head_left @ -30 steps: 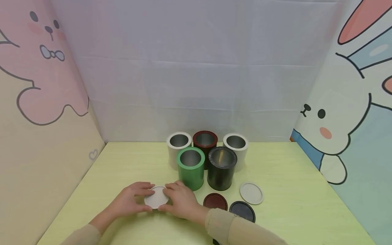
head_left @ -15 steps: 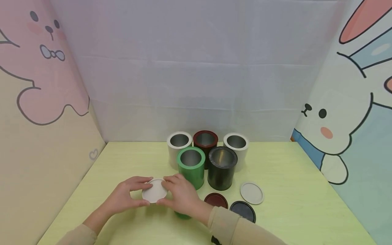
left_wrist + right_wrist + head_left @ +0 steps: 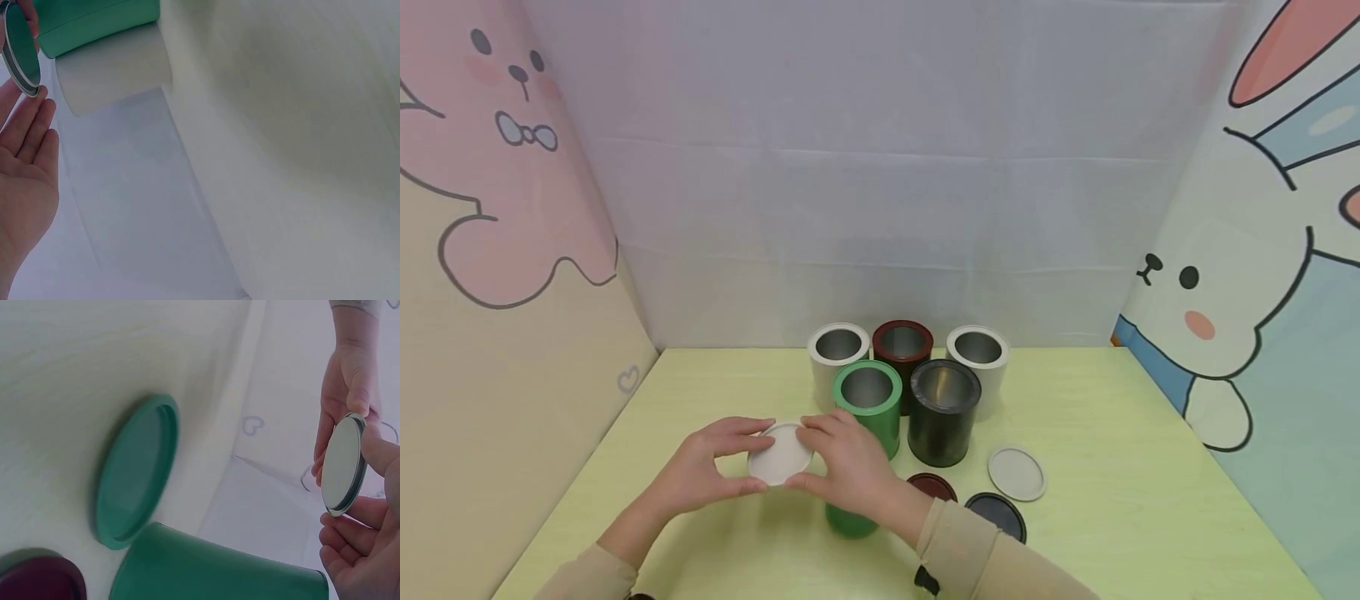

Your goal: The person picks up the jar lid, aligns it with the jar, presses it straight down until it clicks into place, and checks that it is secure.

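Above the table, both hands hold a white can lid [image 3: 780,455] tilted between them. My left hand [image 3: 709,467] pinches its left edge with thumb and fingers, while my right hand [image 3: 853,468] pinches the right edge. From the right wrist view, the lid [image 3: 342,464] appears nearly edge-on, with fingertips around its rim. A green lid [image 3: 852,523] lies on the table under the right hand, which partly hides it. Behind that hand stands an uncovered green can [image 3: 882,429].
Other uncovered cans stand at the back: a black can [image 3: 938,437], a dark red can [image 3: 904,367] and two white ones. Right of the right hand lie a dark red lid [image 3: 936,483], a black lid [image 3: 1000,517] and another white lid [image 3: 1017,472]. Fabric walls enclose the table [image 3: 1120,500].
Both hands have lifted the white lid up and away from the table, keeping their grip on its edges. The green lid beneath has come into view. The cans have stayed put.
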{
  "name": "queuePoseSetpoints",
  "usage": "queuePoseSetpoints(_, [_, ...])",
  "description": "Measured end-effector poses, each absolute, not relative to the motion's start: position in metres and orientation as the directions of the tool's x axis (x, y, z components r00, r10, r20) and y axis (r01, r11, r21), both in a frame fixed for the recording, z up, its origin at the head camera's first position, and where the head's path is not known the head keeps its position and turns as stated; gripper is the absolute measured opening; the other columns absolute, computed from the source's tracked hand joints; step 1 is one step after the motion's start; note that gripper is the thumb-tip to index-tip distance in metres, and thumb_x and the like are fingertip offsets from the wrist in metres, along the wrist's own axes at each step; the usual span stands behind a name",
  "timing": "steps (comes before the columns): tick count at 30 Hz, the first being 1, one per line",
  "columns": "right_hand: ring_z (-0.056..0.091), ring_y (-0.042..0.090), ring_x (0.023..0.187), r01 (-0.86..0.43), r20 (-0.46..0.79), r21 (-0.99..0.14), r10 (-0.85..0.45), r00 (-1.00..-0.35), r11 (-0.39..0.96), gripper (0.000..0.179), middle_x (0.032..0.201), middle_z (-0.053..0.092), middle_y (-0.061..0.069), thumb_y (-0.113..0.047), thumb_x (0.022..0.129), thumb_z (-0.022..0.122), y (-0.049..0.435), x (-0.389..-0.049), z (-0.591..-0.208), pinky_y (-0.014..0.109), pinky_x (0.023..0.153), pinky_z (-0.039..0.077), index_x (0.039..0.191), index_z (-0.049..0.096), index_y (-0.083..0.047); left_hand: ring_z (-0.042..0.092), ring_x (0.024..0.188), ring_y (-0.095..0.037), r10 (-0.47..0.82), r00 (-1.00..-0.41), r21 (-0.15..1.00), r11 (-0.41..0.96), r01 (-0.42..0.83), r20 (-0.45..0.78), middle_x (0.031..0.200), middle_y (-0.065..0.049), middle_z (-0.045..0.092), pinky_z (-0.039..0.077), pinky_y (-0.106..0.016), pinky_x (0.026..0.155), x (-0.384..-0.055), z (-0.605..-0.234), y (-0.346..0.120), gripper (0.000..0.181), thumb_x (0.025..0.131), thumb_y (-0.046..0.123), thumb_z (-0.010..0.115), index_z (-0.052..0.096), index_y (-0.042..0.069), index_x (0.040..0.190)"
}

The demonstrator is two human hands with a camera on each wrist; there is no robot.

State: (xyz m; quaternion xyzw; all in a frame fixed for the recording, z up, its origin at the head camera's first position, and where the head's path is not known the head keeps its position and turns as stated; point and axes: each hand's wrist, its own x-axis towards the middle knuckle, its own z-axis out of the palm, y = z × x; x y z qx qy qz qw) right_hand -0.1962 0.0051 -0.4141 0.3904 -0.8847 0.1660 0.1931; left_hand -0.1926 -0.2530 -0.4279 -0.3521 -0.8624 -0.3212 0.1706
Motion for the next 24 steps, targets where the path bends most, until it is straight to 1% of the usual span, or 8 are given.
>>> queuePoseSetpoints(6, [0.054, 0.02, 0.115, -0.762, 0.497, -0.173, -0.612, -0.615, 0.624, 0.059, 0.13, 0.063, 0.002, -0.054, 0.08, 0.078, 0.013, -0.202, -0.399, 0.028, 0.09, 0.051, 0.123, 0.07, -0.014, 0.06, 0.114, -0.023, 0.486, -0.691, 0.431, 0.546, 0.718, 0.535, 0.126, -0.005, 0.066, 0.049, -0.021, 0.089, -0.196, -0.411, -0.246, 0.054, 0.067, 0.025, 0.093, 0.076, 0.012, 0.116])
queuePoseSetpoints(12, [0.053, 0.021, 0.117, -0.783, 0.511, -0.239, -0.611, -0.604, 0.575, 0.061, 0.13, 0.063, 0.003, -0.048, 0.078, 0.082, 0.025, -0.215, -0.391, 0.029, 0.093, 0.049, 0.125, 0.069, -0.011, 0.06, 0.115, -0.025, 0.46, -0.689, 0.425, 0.554, 0.716, 0.56, 0.126, -0.005, 0.067, 0.051, -0.026, 0.09, -0.2, -0.402, -0.233, 0.054, 0.066, 0.024, 0.094, 0.076, 0.01, 0.115])
queuePoseSetpoints(17, [0.051, 0.02, 0.12, -0.773, 0.476, -0.281, -0.617, -0.626, 0.568, 0.062, 0.133, 0.062, 0.002, -0.046, 0.079, 0.082, 0.034, -0.221, -0.389, 0.031, 0.096, 0.048, 0.128, 0.068, -0.011, 0.06, 0.115, -0.026, 0.43, -0.691, 0.427, 0.562, 0.709, 0.581, 0.126, -0.005, 0.067, 0.051, -0.029, 0.092, -0.204, -0.403, -0.223, 0.053, 0.065, 0.025, 0.094, 0.077, 0.009, 0.113])
queuePoseSetpoints(20, [0.05, 0.021, 0.122, -0.763, 0.467, -0.309, -0.608, -0.642, 0.568, 0.062, 0.135, 0.061, 0.003, -0.044, 0.08, 0.082, 0.04, -0.223, -0.389, 0.032, 0.097, 0.048, 0.129, 0.067, -0.01, 0.06, 0.117, -0.026, 0.417, -0.704, 0.436, 0.571, 0.695, 0.575, 0.127, -0.005, 0.066, 0.051, -0.036, 0.093, -0.208, -0.405, -0.217, 0.053, 0.066, 0.026, 0.093, 0.077, 0.009, 0.113])
queuePoseSetpoints(24, [0.051, 0.022, 0.122, -0.766, 0.478, -0.334, -0.602, -0.64, 0.55, 0.062, 0.135, 0.061, 0.005, -0.041, 0.079, 0.083, 0.047, -0.23, -0.392, 0.033, 0.099, 0.047, 0.13, 0.066, -0.009, 0.059, 0.119, -0.027, 0.397, -0.727, 0.466, 0.575, 0.672, 0.559, 0.128, -0.004, 0.066, 0.051, -0.047, 0.092, -0.212, -0.404, -0.209, 0.052, 0.068, 0.026, 0.093, 0.076, 0.01, 0.114])
